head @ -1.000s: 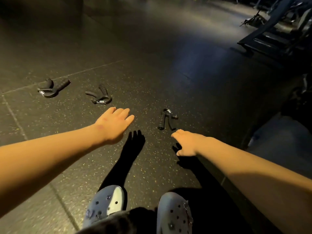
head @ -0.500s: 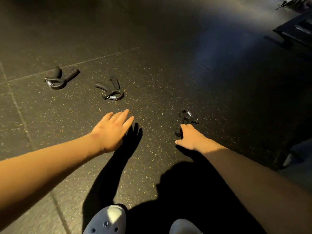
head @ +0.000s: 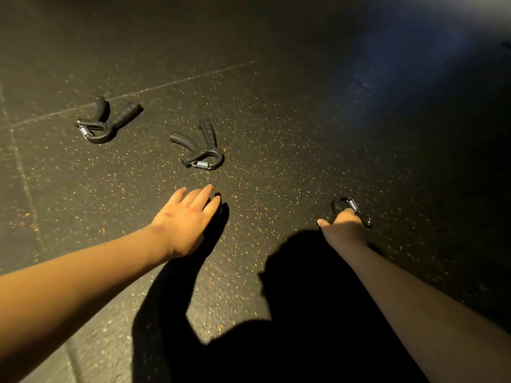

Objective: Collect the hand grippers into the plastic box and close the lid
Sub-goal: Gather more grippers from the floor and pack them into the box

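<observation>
The person's bare left forearm (head: 83, 286) and bare right forearm (head: 414, 305) are unclothed from the frame's lower edge up to the wrists. The left hand (head: 185, 225) has a few small blotchy marks on its back, near the knuckles and at the wrist. The right hand (head: 344, 226) shows a short thumbnail (head: 319, 222).

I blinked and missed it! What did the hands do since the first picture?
The right hand reached forward onto the right gripper and now seems to grip its handles; before, it was short of it. The left hand slid a little toward the middle gripper, open, touching nothing. The middle gripper and left gripper stayed put on the floor.
</observation>
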